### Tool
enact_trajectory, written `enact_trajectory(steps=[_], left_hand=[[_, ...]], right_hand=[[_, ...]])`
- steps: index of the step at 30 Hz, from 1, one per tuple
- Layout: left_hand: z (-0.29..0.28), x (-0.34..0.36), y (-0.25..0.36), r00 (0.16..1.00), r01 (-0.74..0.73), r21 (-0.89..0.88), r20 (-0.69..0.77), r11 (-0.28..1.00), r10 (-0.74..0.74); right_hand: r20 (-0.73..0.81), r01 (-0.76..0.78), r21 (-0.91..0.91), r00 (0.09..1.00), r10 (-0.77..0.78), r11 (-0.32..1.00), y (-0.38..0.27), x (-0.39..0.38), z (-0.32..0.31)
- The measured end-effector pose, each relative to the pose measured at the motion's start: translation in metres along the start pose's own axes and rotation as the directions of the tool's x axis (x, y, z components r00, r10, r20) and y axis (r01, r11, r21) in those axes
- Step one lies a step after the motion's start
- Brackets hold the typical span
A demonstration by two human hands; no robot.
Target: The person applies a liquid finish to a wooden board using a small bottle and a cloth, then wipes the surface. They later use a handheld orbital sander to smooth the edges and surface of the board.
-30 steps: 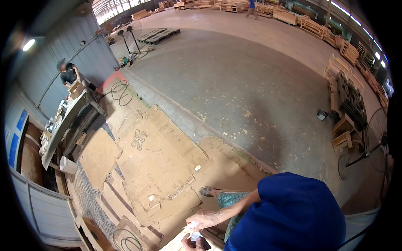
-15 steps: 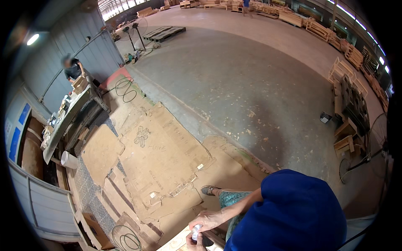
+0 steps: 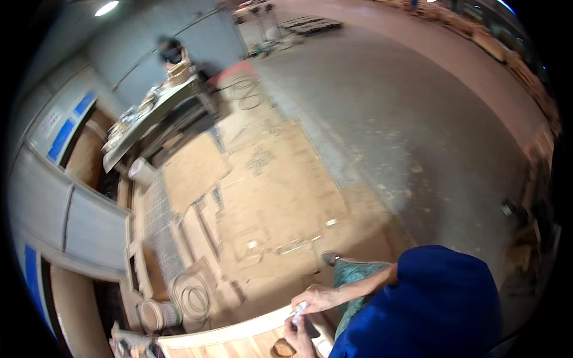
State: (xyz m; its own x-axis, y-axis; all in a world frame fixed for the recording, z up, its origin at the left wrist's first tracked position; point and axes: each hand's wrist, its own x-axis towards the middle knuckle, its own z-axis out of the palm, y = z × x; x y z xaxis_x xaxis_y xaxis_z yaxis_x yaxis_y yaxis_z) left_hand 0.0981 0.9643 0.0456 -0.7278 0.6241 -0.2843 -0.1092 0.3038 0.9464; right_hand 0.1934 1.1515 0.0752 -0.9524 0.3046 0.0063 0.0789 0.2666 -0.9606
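Note:
My right hand (image 3: 317, 296) comes in from the blue sleeve (image 3: 441, 292), its fingers closed on the upper end of a small white bottle (image 3: 299, 310). Below it, my left hand (image 3: 299, 338) pinches the same bottle lower down. Both hands are over the edge of a pale wooden panel (image 3: 221, 344). Beside my left hand, on the panel, sits a round brown item (image 3: 282, 348) with a darker rim; blur hides its exact kind. The bottle's cap and tip are too small to make out.
Cardboard sheets (image 3: 274, 197) cover the floor ahead. A bucket (image 3: 159, 314), a coiled hose (image 3: 194, 303) and cluttered items (image 3: 134, 345) lie left of the panel. Further off, a co-worker (image 3: 172, 52) stands at a loaded workbench (image 3: 156, 107), near a white bucket (image 3: 142, 171).
My view has swung left and down, so the room appears shifted right and up. More of the wooden panel and the round brown item now show. Both hands stay on the bottle.

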Motion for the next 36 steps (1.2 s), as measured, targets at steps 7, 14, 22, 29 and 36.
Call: enact_trajectory(steps=[7,14,22,29,36], left_hand=[[-0.013,-0.029,0.024,0.967,-0.037,-0.040,-0.254,0.998,0.026],[-0.033,-0.091,-0.053,0.968,0.230,0.130,-0.132,0.964,-0.213],[-0.029,-0.081,-0.056,0.996,0.090,0.242,-0.040,0.966,-0.083],[-0.024,-0.051,-0.060,0.989,-0.112,0.433,-0.043,0.894,0.145],[-0.019,-0.063,-0.073,0.945,-0.278,0.565,0.016,0.777,0.327]], right_hand=[[0.179,0.100,-0.019,0.979,-0.095,0.995,0.006,0.031,0.024],[-0.157,0.017,0.001,0.987,-0.017,1.000,0.080,0.092,0.100],[-0.159,-0.150,-0.013,0.977,0.146,0.989,0.062,0.090,0.112],[-0.236,-0.134,-0.076,0.965,0.113,0.988,0.080,0.093,0.119],[-0.239,-0.093,-0.125,0.969,0.061,0.988,0.083,0.094,0.123]])
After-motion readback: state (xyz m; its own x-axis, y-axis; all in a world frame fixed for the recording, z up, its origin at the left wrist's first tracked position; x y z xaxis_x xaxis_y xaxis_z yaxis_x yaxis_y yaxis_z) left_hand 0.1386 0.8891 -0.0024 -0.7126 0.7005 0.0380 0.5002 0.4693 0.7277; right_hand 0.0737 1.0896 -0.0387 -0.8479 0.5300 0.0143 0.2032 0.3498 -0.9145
